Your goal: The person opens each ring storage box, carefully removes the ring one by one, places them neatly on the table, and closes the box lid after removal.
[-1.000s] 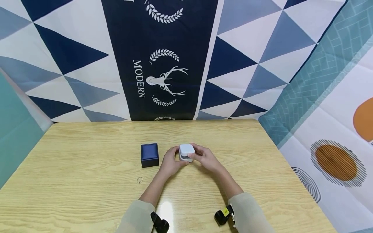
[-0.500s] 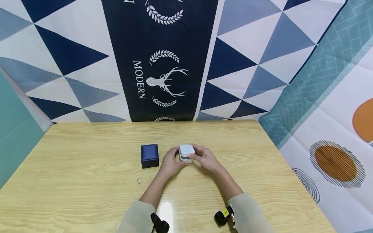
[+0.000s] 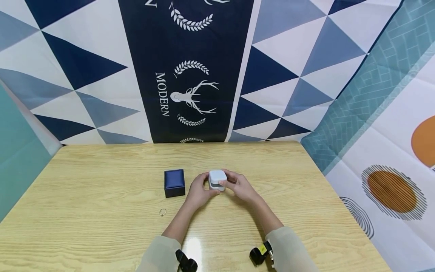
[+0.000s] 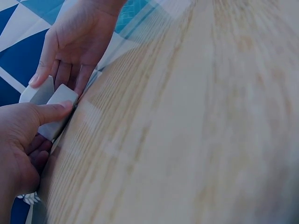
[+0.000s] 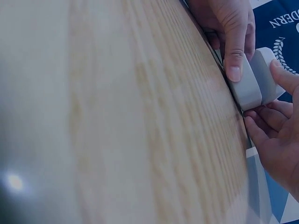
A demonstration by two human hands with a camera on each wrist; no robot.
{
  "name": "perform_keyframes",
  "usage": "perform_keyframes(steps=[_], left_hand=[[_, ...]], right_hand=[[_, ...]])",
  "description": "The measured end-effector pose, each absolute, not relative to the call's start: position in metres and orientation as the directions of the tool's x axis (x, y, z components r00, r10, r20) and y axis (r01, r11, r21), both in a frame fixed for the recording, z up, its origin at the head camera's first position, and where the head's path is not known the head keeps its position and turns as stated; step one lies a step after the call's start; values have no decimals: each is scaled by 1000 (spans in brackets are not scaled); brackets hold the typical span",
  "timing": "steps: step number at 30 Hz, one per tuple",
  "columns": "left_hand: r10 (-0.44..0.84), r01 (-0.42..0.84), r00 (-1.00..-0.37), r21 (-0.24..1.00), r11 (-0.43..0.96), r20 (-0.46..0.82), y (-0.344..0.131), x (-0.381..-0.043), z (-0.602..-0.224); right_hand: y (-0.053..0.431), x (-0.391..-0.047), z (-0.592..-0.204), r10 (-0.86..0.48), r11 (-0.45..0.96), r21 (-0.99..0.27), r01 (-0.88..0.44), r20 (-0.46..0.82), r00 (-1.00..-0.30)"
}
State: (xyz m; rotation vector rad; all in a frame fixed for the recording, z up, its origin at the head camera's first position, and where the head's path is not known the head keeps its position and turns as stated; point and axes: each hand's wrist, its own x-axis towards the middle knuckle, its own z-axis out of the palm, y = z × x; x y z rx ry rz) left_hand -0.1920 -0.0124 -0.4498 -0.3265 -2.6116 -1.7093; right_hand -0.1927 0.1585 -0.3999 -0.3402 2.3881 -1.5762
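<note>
A small white box (image 3: 217, 176) with rounded corners stands on the wooden table, a dark gap showing between its lid and base. My left hand (image 3: 198, 190) grips the base, thumb across the near side. In the left wrist view that thumb (image 4: 58, 108) presses the lower half. From the other side my right hand (image 3: 239, 185) pinches the box, and its thumb (image 5: 282, 74) lies against the lid in the right wrist view. Left of the hands sits a dark blue box (image 3: 175, 183) with a cushioned top. A thin ring (image 3: 163, 212) lies on the table below it.
The pale wooden table (image 3: 102, 177) runs back to a patterned cloth (image 3: 190, 45) hanging behind its far edge. More printed cloth hangs at the right. Black wrist cameras (image 3: 259, 255) are strapped at both sleeves.
The head view has shifted very slightly, so the table sits a bit lower. Both hands keep the same hold on the white box.
</note>
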Motion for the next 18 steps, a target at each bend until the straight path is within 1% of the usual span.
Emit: perform_keyframes(steps=[3, 7, 14, 18], left_hand=[[168, 173, -979, 906, 386, 115, -12, -192, -450], [164, 140, -983, 914, 380, 82, -11, -196, -452], [161, 121, -985, 917, 380, 64, -11, -195, -450], [162, 121, -985, 919, 376, 64, -11, -195, -450]], right_hand=[[159, -194, -402, -330, 387, -920, -60, -77, -941], [159, -195, -404, -328, 386, -920, -66, -70, -942], [165, -208, -429, -308, 370, -927, -63, -58, -950], [161, -200, -415, -314, 374, -926, -52, -73, -947]])
